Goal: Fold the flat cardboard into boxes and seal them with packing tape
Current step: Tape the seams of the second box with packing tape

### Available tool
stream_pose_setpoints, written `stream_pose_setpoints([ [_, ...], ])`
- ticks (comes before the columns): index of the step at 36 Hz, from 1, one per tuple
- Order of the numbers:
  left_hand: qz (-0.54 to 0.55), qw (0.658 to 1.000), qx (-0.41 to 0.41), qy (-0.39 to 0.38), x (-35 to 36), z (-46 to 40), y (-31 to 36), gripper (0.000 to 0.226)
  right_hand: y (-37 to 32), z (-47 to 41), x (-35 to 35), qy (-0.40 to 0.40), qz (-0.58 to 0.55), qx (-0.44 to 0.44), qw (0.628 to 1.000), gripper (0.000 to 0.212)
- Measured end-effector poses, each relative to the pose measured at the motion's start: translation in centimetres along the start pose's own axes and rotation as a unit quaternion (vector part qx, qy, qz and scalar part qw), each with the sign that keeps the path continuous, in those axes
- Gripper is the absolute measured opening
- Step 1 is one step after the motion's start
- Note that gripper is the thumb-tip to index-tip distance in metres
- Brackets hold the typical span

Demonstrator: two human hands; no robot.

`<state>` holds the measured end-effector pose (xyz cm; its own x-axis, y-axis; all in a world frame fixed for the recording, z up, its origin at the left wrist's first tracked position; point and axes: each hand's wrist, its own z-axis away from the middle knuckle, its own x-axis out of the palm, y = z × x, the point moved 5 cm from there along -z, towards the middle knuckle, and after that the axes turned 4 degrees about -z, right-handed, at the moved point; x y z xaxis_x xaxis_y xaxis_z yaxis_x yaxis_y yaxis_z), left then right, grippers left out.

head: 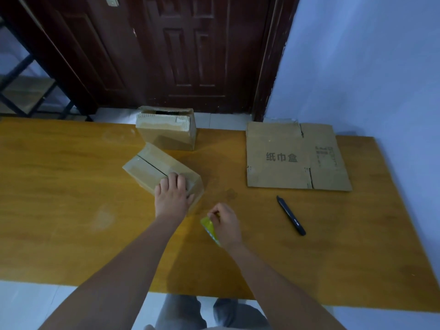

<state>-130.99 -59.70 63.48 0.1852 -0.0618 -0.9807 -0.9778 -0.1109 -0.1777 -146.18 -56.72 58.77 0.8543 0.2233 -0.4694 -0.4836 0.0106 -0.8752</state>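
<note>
Left hand point(172, 195): flat on the near corner of the folded box point(152, 168), fingers straight, pressing down on the top flaps.
Right hand point(225, 222): fingers curled round a yellow tape roll point(209, 228), pinching at its upper edge.
Tape roll: just right of the left thumb, above the table point(71, 186).
Second box point(166, 132): beyond the left fingertips.
Flat cardboard point(295, 158): well right of both hands.
Black utility knife point(291, 215): right of the right hand, apart.

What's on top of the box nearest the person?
The left hand rests on the near box, fingers over the near end of its flap seam. The cardboard beneath the hand is hidden, so tape there can't be judged.
</note>
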Motion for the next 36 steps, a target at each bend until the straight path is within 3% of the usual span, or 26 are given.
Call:
stream_pose_setpoints([
  [3, 0.012, 0.999, 0.020, -0.034, 0.2, 0.0, 0.1, 0.079, -0.1, -0.1, 0.0, 0.005, -0.001, 0.008, 1.000, 0.012],
  [10, 0.012, 0.989, 0.076, -0.130, 0.3, -0.5, 0.5, 0.072, -0.5, -0.2, 0.0, 0.023, 0.008, 0.016, 1.000, 0.012],
  [16, -0.066, 0.952, 0.188, -0.233, -0.9, -1.9, -1.2, 0.116, -0.1, -1.2, -0.2, 0.081, -0.009, 0.113, 0.990, 0.007],
  [20, -0.103, 0.917, 0.268, -0.276, -2.5, -3.2, -3.0, 0.127, -0.2, -1.5, -1.0, 0.109, -0.018, 0.152, 0.982, 0.011],
  [26, -0.126, 0.913, 0.330, -0.204, -3.2, -4.1, -3.9, 0.113, -1.2, -1.6, -2.1, 0.150, -0.032, 0.179, 0.972, 0.008],
  [36, -0.064, 0.940, 0.291, -0.166, -2.3, -2.0, -4.5, 0.117, -4.8, -0.9, -4.4, 0.221, -0.064, 0.172, 0.958, 0.012],
])
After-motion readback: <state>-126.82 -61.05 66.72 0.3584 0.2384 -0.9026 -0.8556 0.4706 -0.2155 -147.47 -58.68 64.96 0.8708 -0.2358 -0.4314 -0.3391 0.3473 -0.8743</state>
